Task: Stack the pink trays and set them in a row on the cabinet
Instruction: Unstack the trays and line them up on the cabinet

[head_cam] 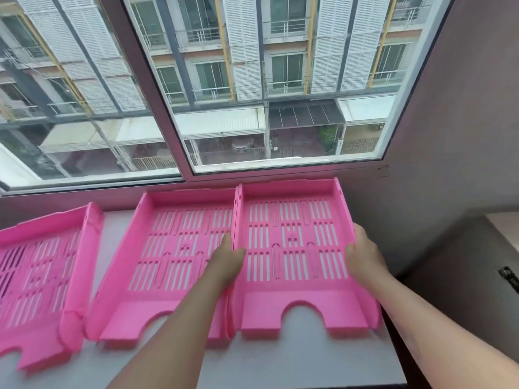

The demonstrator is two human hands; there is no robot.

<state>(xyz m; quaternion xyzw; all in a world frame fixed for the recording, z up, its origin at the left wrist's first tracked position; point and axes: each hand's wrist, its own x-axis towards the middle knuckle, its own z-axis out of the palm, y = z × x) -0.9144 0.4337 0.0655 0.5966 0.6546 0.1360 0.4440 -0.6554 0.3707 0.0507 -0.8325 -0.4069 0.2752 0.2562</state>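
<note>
You're gripping the right tray (295, 256) w/ both hands: left hand (229, 258) is clamping its left wall, thumb inside, fingers going down btwn it and the middle tray (174, 248); right hand (363, 258) is clamping the right wall, thumb over the rim. Hands are apart, one per side.

Step, as I'm reading it: you're placing/squaring the last tray in the row, not stacking. It's looking seated or nearly so on the white counter (280, 357), near edge w/ the arch cutout facing you, left wall touching the middle tray. Can't tell if it's fully down.

Next move is calling for: nudging it till the near edges are lining up, keeping it off the counter's right edge, which is close, then letting go.

Look of the things: bright pink plastic, slotted floors, low walls, open notched fronts. Left tray (39, 265) is sitting apart from the middle one, angled, partly out of frame; it's looking thicker, maybe stacked, can't confirm. Far side: trays are ending just short of the window (252, 80).
</note>
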